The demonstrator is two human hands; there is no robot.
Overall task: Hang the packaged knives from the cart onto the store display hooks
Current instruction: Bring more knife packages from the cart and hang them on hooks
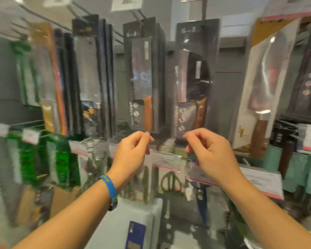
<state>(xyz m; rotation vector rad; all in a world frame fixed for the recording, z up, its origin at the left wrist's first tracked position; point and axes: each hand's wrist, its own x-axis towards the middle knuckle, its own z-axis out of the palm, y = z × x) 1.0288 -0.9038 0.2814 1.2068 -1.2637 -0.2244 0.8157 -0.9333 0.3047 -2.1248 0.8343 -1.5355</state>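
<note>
At twelve o'clock above both hands, two packaged knives already hang from the display hooks (139, 15): the slim knife pack (142, 83) over the left hand (133, 155), and the cleaver pack (194, 83) over the right hand (210, 155). Each hand has its thumb pressed to a curled forefinger right at a pack's bottom edge, but blur hides whether they pinch card or nothing. The smart play: steady each pack from below, square it up, and let it settle straight on its hook
</note>
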